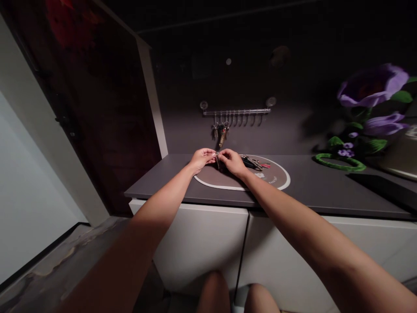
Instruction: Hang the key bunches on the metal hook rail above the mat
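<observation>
My left hand [202, 160] and my right hand [232, 162] meet over the left part of an oval brown mat [215, 181] with a white rim. Both are closed, fingertips pinching a small metal key ring [217, 155] from either side. Something thin hangs below the ring, partly hidden by my fingers. Just right of my right hand, a heap of keys and cords [256, 163] with a red piece lies on the mat. On the wall behind, keys [223, 134] hang from the left hooks of a clear hook rail [237, 111].
The mat rests on a grey counter [172, 182] above white cabinet doors [202, 239]. Purple flowers [371, 89] and a green ring [339, 164] stand at the right, near a dark flat object [384, 191]. A dark door [107, 108] is at the left.
</observation>
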### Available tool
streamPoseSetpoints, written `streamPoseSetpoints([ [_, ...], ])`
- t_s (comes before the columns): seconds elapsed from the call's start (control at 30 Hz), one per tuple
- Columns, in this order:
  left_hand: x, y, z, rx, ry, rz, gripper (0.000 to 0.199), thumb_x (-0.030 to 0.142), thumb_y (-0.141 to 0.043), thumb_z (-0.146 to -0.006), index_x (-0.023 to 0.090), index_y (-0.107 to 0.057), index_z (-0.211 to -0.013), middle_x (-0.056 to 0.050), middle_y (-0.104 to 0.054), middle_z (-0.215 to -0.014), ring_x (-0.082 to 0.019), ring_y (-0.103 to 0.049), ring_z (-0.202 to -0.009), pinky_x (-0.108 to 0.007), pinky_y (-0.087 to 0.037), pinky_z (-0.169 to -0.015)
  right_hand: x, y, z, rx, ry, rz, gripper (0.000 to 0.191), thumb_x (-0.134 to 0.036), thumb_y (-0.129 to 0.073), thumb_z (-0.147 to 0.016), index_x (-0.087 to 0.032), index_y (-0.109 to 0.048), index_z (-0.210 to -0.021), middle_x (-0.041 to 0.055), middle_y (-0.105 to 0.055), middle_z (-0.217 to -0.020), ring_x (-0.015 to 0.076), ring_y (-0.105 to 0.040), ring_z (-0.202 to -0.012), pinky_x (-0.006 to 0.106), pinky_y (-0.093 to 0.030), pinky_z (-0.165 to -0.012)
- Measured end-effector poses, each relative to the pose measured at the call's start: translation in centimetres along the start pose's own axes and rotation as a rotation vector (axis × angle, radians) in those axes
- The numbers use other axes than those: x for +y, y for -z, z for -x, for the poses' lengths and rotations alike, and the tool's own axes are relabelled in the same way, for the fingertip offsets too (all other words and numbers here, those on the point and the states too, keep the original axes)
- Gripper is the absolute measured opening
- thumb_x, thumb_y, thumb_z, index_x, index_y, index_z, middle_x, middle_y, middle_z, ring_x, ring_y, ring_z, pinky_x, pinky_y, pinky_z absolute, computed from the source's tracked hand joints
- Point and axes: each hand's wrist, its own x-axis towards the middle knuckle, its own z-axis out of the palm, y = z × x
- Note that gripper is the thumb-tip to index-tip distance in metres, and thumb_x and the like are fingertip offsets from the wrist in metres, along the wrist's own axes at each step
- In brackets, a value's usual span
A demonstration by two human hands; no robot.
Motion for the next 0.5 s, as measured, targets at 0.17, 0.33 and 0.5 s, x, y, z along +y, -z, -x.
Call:
streamPoseSetpoints([
  [0.17, -0.3, -0.1, -0.2, 0.002, -0.037, -0.022, 0.015, 0.017, -0.064, -0.073, 0.01, -0.057, -0.085, 0.0, -0.061, -0.067, -0.005, -0.058, -0.061, -0.021, -0.051, -0.063, -0.1, 0.2, 0.1, 0.015, -0.022, 0.005, 0.018, -0.033, -0.05, -0.074, -0.016, -0.054, -0.077, 0.0008, -0.06, -0.071, 0.0118, -0.052, -0.066, 0.025, -0.041, -0.066],
  [0.33, -0.9, -0.2, -0.4, 0.047, -0.088, -0.234, 0.011, 0.022, -0.056, -0.078, 0.011, -0.057, -0.083, 0.0, -0.059, -0.068, -0.006, -0.055, -0.058, -0.019, -0.046, -0.055, 0.2, 0.3, 0.1, 0.065, -0.018, 0.032, 0.017, -0.033, -0.047, -0.076, -0.017, -0.052, -0.076, 0.0003, -0.057, -0.07, 0.0121, -0.051, -0.067, 0.024, -0.041, -0.066],
  [0.5, -1.3, -0.1, -0.4, 0.03, -0.295, -0.699, 0.016, 0.023, -0.048, -0.08, 0.013, -0.061, -0.078, -0.001, -0.06, -0.066, -0.01, -0.053, -0.059, -0.024, -0.044, -0.062, 0.8, 0.5, -0.4, 0.141, -0.071, -0.095, 0.016, -0.034, -0.046, -0.076, -0.018, -0.05, -0.078, -0.0008, -0.055, -0.07, 0.011, -0.05, -0.063, 0.024, -0.043, -0.062],
])
